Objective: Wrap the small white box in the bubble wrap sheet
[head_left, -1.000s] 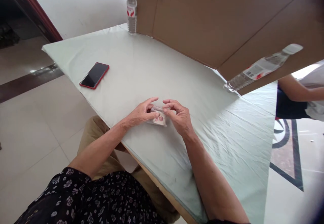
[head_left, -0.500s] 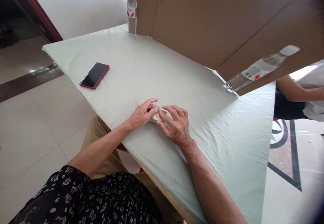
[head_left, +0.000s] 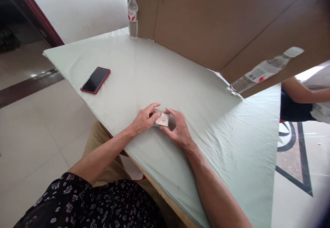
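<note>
Between my hands, low over the tablecloth, is a small white pack [head_left: 164,120] with red print on its top face, thick like a deck of cards. My left hand [head_left: 145,119] grips its left end, the thumb lying across the top. At the right end my right hand [head_left: 179,128] curls around it, thumb at the near edge and fingertips at the far edge. The fingers cover part of the pack, so I cannot make out its exact kind or whether it rests on the cloth.
A phone in a red case [head_left: 95,80] lies on the pale green tablecloth [head_left: 123,63] to the left. One water bottle [head_left: 132,15] stands upright at the back; another bottle [head_left: 265,70] leans at the right by a tall brown board [head_left: 196,22]. A person's arm [head_left: 299,90] shows beyond.
The fingers of my right hand have shifted off the top of the pack to its far edge, so more of the red print shows. The pack stays in nearly the same place.
</note>
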A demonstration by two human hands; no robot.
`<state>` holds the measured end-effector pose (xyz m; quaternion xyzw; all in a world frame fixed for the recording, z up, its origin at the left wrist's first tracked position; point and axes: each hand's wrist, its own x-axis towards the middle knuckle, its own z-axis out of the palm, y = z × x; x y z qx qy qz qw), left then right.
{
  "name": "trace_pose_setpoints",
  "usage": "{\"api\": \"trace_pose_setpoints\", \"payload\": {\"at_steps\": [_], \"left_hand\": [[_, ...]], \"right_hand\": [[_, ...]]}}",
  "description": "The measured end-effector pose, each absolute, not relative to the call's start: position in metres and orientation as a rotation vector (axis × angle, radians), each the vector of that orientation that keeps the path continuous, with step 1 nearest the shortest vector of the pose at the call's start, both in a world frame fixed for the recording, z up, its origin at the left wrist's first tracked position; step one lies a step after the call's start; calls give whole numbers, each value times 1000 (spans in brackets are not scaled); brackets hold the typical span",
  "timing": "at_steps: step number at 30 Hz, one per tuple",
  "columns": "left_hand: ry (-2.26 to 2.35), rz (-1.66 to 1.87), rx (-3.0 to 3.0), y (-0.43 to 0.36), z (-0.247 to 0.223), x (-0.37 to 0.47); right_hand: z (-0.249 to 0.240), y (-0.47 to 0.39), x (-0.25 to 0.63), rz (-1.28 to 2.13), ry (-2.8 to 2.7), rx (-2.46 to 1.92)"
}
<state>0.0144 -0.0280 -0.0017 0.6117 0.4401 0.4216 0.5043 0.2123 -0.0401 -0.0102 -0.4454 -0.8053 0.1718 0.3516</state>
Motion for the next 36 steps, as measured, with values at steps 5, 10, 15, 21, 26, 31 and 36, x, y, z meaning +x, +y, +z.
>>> {"api": "trace_pose_setpoints", "payload": {"at_steps": [5, 10, 15, 21, 26, 31, 36], "left_hand": [[1121, 1037, 1562, -28, 1, 11], [1086, 1062, 1532, -26, 1, 10], [1088, 1053, 1491, -24, -3, 11], [1084, 1059, 1476, -22, -3, 10], [1080, 1080, 1476, -20, -4, 9], [1083, 1115, 1492, -17, -8, 10], [1213, 1313, 1485, -12, -10, 5]], "right_hand": [[-12, -42, 207, 300, -2103, -1129], [-13, -39, 209, 217, -2126, -1092], [-11, -42, 207, -13, -2212, -1141], [-13, -45, 206, -36, -2142, -1074], [-15, -41, 211, -29, -2123, -1076], [-16, -37, 210, -166, -2237, -1015], [-17, -37, 207, -118, -2220, -1043]]}}
